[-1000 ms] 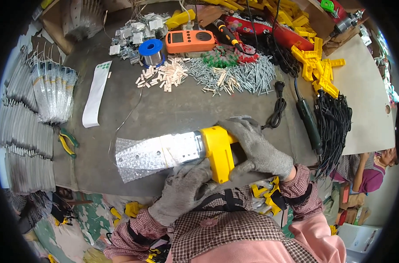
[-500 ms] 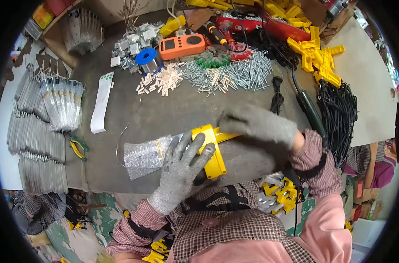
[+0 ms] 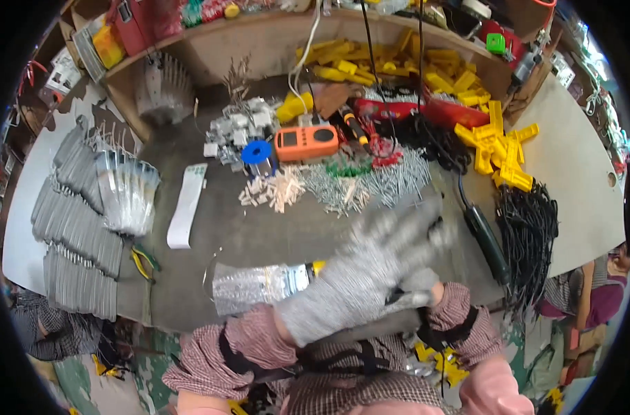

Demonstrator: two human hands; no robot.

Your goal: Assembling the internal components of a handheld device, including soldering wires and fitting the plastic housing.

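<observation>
My left hand (image 3: 363, 273), in a grey work glove, reaches across to the right above the bench. Its fingers are stretched out and spread, blurred by motion, and nothing shows in them. My right hand (image 3: 420, 285), gloved too, lies partly behind the left one near the bench's front edge; its fingers are mostly hidden. Beneath my left hand a sliver of the yellow plastic housing (image 3: 319, 267) shows. To its left lies a bubble-wrap-covered piece (image 3: 249, 287) with a silvery end beside the yellow part.
Beyond my hands lie piled screws (image 3: 398, 176), pale small pieces (image 3: 277, 190), a blue solder spool (image 3: 257, 153) and an orange meter (image 3: 306, 142). Rightward are a dark-handled tool (image 3: 486, 242), black cables (image 3: 527, 242) and yellow parts (image 3: 501, 149). Leftward are pliers (image 3: 144, 263) and stacked grey strips (image 3: 76, 221).
My left hand has come off the yellow housing and swung right, fingers spread. My right hand has drawn nearer to me, behind the left. The view has shifted, showing more of the back shelf.
</observation>
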